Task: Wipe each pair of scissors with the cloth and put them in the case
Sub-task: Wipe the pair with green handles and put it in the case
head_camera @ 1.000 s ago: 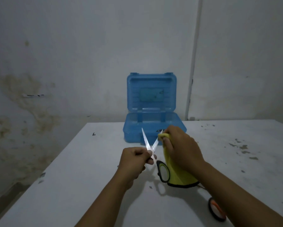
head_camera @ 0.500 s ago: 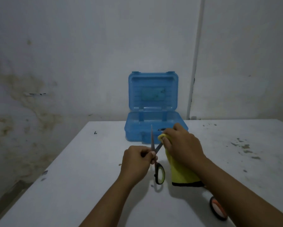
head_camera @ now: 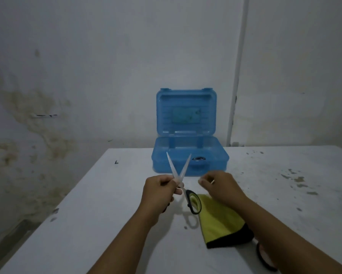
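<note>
My left hand (head_camera: 160, 191) grips a pair of scissors (head_camera: 181, 175) near the pivot. Its blades are spread in a V and point up toward the case; one black-and-yellow handle loop (head_camera: 194, 202) hangs free below. My right hand (head_camera: 218, 184) hovers just right of the blades with loosely curled fingers and holds nothing. The yellow cloth (head_camera: 217, 220) with a black edge lies on the table under my right forearm. The blue case (head_camera: 186, 167) stands open behind, lid upright, with a dark item (head_camera: 198, 159) visible inside.
A second pair of scissors with a black-and-orange handle (head_camera: 263, 258) lies at the lower right, mostly hidden by my right forearm. The white table (head_camera: 107, 224) has dirt flecks on its right side. A stained wall stands close behind the case.
My right hand let go of the cloth, which now lies flat on the table. The scissor blades, nearly closed half a second ago, are spread wide again.
</note>
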